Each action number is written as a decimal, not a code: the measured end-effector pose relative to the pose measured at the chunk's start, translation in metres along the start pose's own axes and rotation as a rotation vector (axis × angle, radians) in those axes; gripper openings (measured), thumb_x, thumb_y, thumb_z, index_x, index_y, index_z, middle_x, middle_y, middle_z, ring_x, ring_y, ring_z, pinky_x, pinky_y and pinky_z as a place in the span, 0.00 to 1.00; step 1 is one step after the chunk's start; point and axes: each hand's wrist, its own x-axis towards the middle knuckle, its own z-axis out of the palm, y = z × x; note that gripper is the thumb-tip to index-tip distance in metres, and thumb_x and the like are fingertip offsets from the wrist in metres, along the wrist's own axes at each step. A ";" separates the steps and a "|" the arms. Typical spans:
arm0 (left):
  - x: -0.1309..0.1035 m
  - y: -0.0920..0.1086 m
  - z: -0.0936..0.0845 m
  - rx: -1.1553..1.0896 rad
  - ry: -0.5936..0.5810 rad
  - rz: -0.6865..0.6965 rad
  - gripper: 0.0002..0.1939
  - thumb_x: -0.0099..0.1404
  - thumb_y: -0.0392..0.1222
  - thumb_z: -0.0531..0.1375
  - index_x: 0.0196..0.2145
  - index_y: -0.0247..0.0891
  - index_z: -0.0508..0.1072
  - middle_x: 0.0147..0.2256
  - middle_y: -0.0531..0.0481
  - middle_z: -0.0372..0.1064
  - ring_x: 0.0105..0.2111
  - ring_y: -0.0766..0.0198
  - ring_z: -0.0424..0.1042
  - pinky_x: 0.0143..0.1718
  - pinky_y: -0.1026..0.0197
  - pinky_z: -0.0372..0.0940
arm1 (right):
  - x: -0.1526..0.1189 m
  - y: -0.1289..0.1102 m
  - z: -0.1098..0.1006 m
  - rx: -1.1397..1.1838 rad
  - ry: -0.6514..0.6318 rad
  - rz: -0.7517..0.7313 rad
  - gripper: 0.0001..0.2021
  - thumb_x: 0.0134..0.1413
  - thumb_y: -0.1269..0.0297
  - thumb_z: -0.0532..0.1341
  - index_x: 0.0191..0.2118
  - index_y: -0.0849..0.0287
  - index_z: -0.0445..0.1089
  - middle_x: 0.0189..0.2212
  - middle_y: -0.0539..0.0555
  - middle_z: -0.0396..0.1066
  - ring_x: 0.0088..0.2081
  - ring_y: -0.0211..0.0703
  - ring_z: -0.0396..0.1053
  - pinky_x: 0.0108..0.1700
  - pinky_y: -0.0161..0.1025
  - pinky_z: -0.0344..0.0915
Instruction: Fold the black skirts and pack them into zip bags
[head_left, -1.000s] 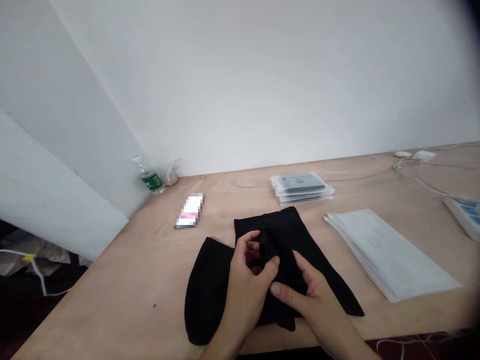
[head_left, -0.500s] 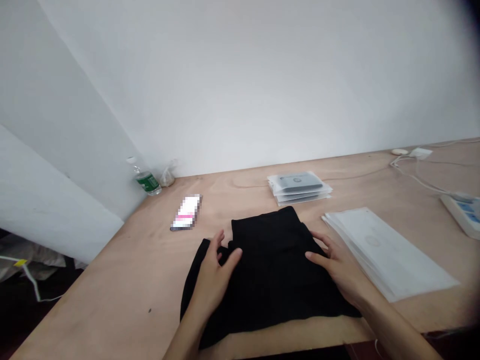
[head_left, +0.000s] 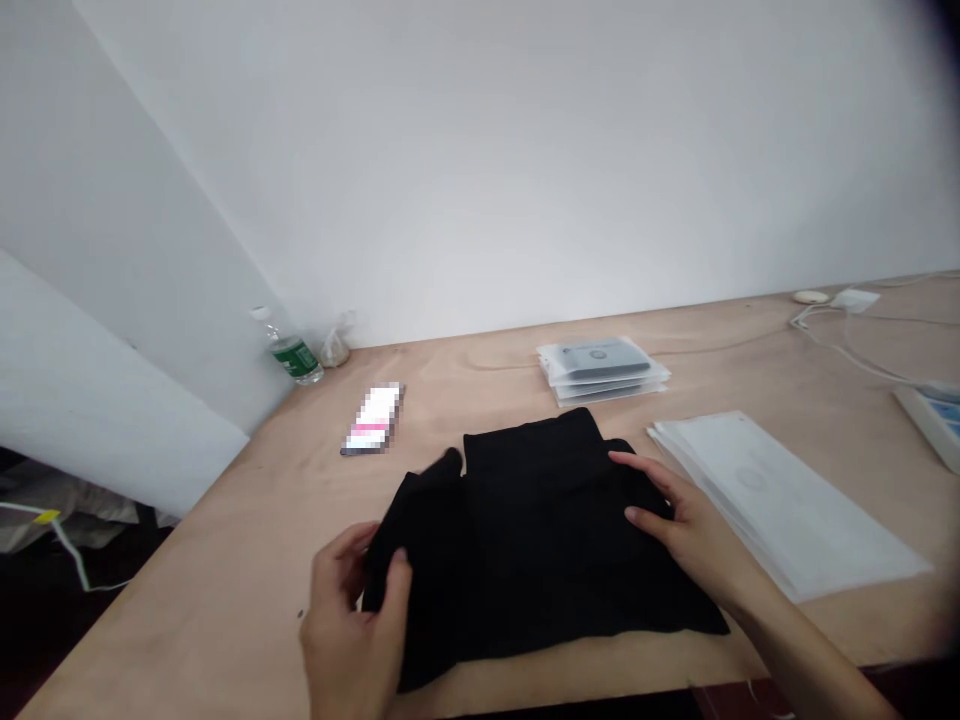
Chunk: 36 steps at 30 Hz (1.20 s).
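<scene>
A black garment (head_left: 540,540), its kind not clear, lies partly folded on the table in front of me. My left hand (head_left: 352,600) has its left edge between thumb and fingers, and that side is lifted a little. On the right side of the cloth rests my right hand (head_left: 686,520), thumb and forefinger spread apart and touching the fabric. Its other fingers are mostly out of sight.
Frosted flat bags (head_left: 780,500) lie to the right, and a stack of filled bags (head_left: 604,365) sits behind the garment. A phone (head_left: 375,418), a water bottle (head_left: 295,358), white cables (head_left: 847,350) and a power strip (head_left: 934,425) are also on the wooden table (head_left: 210,580).
My left hand has moved left and nearer to me, onto the garment's left edge, which is now raised and turned inward. My right hand has shifted slightly, staying on the cloth.
</scene>
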 end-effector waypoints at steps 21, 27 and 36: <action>0.094 0.022 0.062 0.307 -0.782 0.557 0.11 0.58 0.36 0.53 0.33 0.44 0.75 0.36 0.48 0.69 0.39 0.57 0.66 0.42 0.56 0.59 | 0.074 0.009 -0.013 -0.272 0.040 0.002 0.10 0.47 0.58 0.55 0.30 0.55 0.71 0.21 0.48 0.68 0.25 0.41 0.65 0.29 0.36 0.60; 0.100 0.022 0.081 0.364 -0.680 0.294 0.18 0.62 0.49 0.47 0.30 0.39 0.73 0.26 0.49 0.71 0.29 0.57 0.70 0.33 0.59 0.59 | 0.104 0.015 -0.006 -0.322 0.031 0.090 0.13 0.47 0.52 0.56 0.27 0.56 0.71 0.24 0.51 0.72 0.28 0.43 0.68 0.29 0.36 0.58; 0.107 0.030 0.095 0.501 -0.584 0.133 0.17 0.61 0.51 0.48 0.25 0.40 0.70 0.24 0.50 0.71 0.33 0.55 0.70 0.37 0.56 0.54 | 0.115 0.017 -0.009 -0.425 0.013 0.129 0.11 0.46 0.58 0.57 0.21 0.57 0.68 0.21 0.50 0.71 0.27 0.43 0.68 0.28 0.35 0.57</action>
